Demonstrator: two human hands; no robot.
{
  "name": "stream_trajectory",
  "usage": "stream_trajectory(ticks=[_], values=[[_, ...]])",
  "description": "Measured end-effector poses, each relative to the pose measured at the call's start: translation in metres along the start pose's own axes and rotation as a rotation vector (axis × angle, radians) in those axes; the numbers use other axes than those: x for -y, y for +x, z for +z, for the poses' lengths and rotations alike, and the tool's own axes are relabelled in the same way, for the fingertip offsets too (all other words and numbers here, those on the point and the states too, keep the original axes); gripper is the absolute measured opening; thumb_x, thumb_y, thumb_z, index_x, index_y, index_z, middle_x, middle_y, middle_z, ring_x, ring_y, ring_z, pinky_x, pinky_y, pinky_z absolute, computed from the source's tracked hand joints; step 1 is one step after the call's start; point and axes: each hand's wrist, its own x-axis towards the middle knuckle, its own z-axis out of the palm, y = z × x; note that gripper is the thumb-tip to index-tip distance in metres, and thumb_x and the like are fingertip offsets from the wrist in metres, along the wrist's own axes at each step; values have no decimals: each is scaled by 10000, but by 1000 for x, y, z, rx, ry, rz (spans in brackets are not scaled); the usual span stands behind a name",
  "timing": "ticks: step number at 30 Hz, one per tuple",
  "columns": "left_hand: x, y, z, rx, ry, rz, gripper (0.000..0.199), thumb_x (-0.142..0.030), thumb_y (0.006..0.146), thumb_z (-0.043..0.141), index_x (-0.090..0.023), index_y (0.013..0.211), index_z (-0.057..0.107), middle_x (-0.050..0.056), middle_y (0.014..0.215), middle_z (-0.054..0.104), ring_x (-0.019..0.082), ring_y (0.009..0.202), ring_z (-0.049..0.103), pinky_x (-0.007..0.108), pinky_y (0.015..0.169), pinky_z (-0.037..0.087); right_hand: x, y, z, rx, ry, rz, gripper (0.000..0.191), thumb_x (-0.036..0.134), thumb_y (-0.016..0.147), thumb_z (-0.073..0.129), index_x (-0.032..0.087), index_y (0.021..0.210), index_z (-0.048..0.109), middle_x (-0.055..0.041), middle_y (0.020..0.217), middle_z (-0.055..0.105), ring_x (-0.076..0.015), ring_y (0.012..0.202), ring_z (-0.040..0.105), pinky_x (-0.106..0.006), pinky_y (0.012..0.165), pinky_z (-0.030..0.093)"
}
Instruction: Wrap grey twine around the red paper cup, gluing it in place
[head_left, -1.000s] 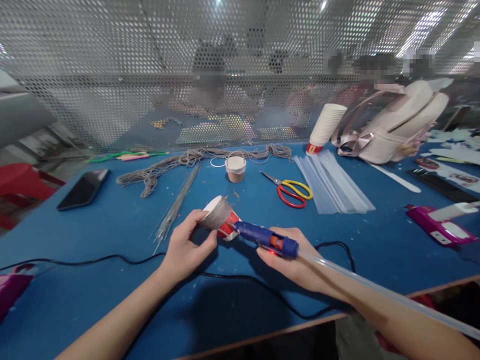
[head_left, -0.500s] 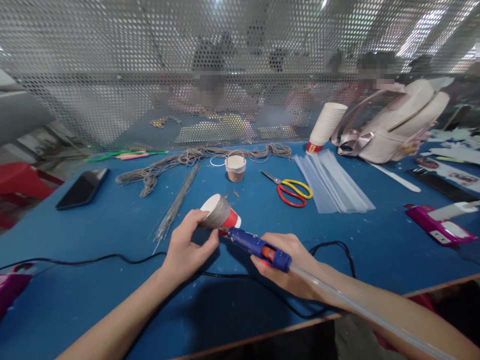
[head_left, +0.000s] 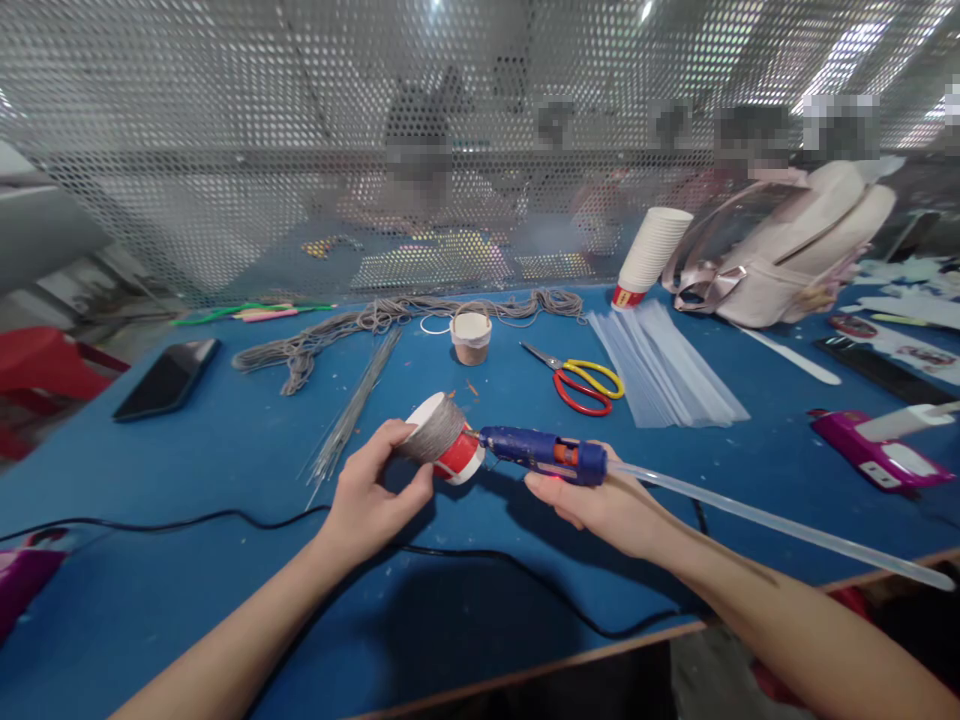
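My left hand [head_left: 382, 490] is closed on a paper cup [head_left: 459, 461] lying tilted, its white open mouth facing up and left. Grey cord [head_left: 436, 430] is wound round the cup's upper part; the red and white part by the base is bare. In my right hand [head_left: 600, 505] is a blue hot glue gun [head_left: 536, 452], with a long clear glue stick [head_left: 765, 517] trailing out of its back to the right. The gun's metal nozzle is at the red part of the cup, close to the cord's edge; whether it touches is too small to tell.
Beyond the cup stand a small finished-looking basket [head_left: 471, 340] and red-and-yellow scissors [head_left: 585, 385]. Clear strips [head_left: 667, 370], stacked paper cups [head_left: 652, 250] and a backpack [head_left: 795, 250] are to the right. A phone [head_left: 169, 378], grey cord bundles [head_left: 330, 335] and a black cable [head_left: 495, 555] also lie here.
My right hand has moved the glue gun right and slightly up, swinging it nearer to level, with its nozzle now along the cup's right side. The cup has tilted slightly in my left hand.
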Motion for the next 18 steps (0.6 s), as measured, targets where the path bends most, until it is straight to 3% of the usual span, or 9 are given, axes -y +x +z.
stream_trajectory(ticks=[12,18], values=[[-3,2,-2,7,-60,-69,165,-186,728,567,-193,893,569,10,759,608,134,680,572,260,644,494,-2,-1,-5,52,-9,62,356,405,808,553,192,561,411,74,439,371,-61,410,333,-200,399,247],[-2,2,-3,10,-58,-79,172,-198,724,568,-196,896,564,12,766,596,135,685,570,262,651,497,-1,-2,-4,55,-1,8,309,364,800,574,189,588,433,72,452,402,-58,414,346,-196,402,250]])
